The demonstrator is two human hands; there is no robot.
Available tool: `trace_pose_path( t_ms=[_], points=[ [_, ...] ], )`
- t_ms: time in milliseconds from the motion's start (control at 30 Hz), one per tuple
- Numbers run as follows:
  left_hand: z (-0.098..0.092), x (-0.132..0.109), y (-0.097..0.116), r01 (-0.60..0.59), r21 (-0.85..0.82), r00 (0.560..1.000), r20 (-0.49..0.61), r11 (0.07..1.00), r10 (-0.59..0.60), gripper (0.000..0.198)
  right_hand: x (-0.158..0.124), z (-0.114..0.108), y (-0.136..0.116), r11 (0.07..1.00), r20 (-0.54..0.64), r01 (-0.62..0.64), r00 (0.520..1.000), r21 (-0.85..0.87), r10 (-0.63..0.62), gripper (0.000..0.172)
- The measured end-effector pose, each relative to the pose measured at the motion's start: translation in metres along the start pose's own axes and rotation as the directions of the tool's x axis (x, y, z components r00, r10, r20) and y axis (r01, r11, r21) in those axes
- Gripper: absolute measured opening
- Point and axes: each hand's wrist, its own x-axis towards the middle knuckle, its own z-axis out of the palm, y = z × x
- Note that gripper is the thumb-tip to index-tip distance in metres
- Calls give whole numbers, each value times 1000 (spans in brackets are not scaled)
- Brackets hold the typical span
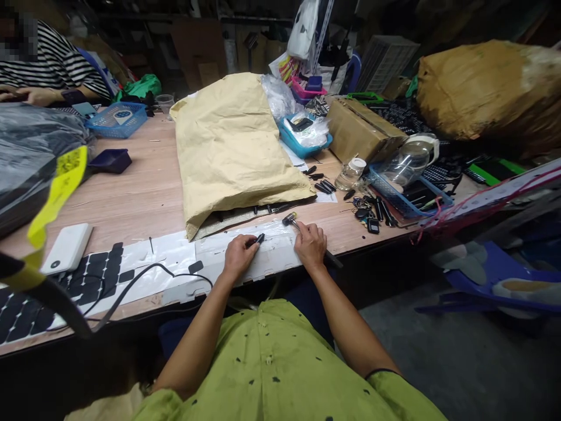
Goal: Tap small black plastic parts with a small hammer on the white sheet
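Between the fingertips of my left hand is a small black cylindrical piece, its exact kind too small to tell. The fingers are closed on it, just above a pale covered board at the table's front edge. My right hand is wrapped round a small hammer. The hammer's head points up and left, beyond the black piece and apart from it; its dark handle sticks out below my fist. Just past both hands lies a large tan paper bag, with dark pieces showing at its near opening.
A white power bank and black square pads lie at left, with a cable crossing them. Right of the bag are black pieces, a glass jar, keys and a blue basket. A co-worker's hands show far left.
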Motion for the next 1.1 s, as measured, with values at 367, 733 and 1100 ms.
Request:
trace_pose_path(
  t_ms=[367, 733, 1100],
  points=[
    [10, -3, 2, -65, 224, 996, -39, 972, 76, 27, 2, -2, -2, 1000, 20, -12, 1000, -8, 13, 39],
    [12, -1, 3, -118, 237, 993, 14, 964, 118, 23, -15, -22, -3, 934, 41, 4, 999, 356, -20, 39],
    [16, 3, 5, -150, 252, 989, 42, 956, 144, 23, -48, -40, -24, 827, 11, 116, 989, 550, -146, 38]
  ],
)
